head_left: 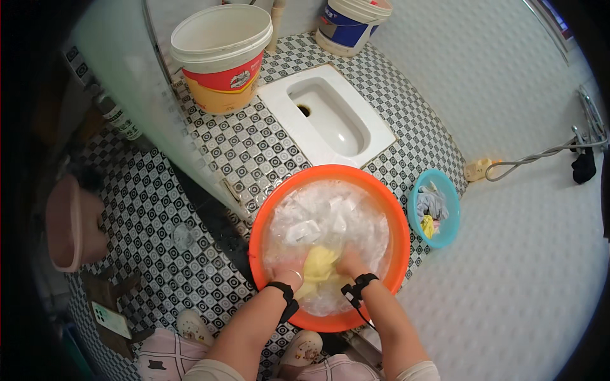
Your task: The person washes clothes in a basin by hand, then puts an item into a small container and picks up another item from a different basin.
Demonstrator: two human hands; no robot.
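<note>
A large orange basin (400,235) stands on the floor before me, full of cloudy water with white pieces (305,232) at the surface that look like wet cloth. Both my wrists dip into it. Between my hands a yellow cloth (319,261) lies bunched, partly under water. My left hand (289,270) is at the cloth's left side, blurred by the water. On its right side is my right hand (348,261), largely submerged. The fingers of both hands are hidden. Each wrist wears a black strap.
A blue basin (455,209) of clothes stands right of the orange one. Beyond lies a white squat toilet (318,149), with a large bucket (222,79) and another bucket (346,28). Left are a glass panel (146,76), a pink tub (73,222) and a stool holding a phone (111,319).
</note>
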